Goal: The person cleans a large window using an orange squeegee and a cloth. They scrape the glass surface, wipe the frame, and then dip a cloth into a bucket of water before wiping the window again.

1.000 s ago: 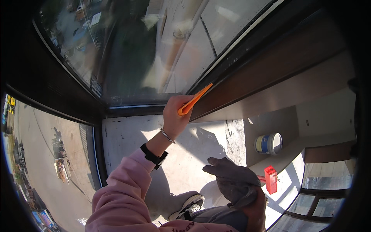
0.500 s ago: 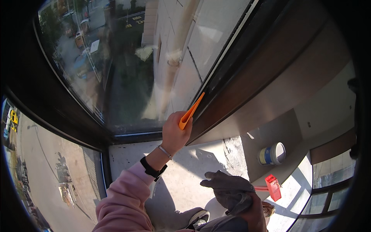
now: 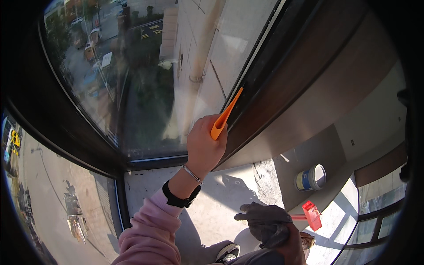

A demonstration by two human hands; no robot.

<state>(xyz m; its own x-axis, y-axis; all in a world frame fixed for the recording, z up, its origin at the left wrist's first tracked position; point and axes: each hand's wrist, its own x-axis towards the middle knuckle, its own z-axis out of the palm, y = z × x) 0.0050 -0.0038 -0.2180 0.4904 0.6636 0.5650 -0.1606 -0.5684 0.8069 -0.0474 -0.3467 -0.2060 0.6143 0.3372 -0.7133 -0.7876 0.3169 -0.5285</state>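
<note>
My left hand (image 3: 206,140), bare, with a bracelet and a black watch at the wrist, is closed round an orange wedge-shaped scraper (image 3: 227,114). The scraper's thin tip points up and away, along the dark window frame (image 3: 269,84) beside the glass. Low and right of centre, my right hand (image 3: 295,244) grips a bunched grey cloth (image 3: 268,225), which hides most of its fingers. Part of the cloth sticks out to the left like fingers. Behind it shows a red tool (image 3: 312,215) with a red handle; whether my hand touches that handle, I cannot tell.
A white bucket (image 3: 311,177) with a blue and yellow label lies on its side at the right. Below me is a pale ledge (image 3: 207,212) with my shoe (image 3: 228,252) on it. Window glass (image 3: 150,88) ahead and at the left looks down on ground far below.
My left hand and the orange scraper have slid up and slightly right along the frame. My right hand with the grey cloth has shifted only a little downward.
</note>
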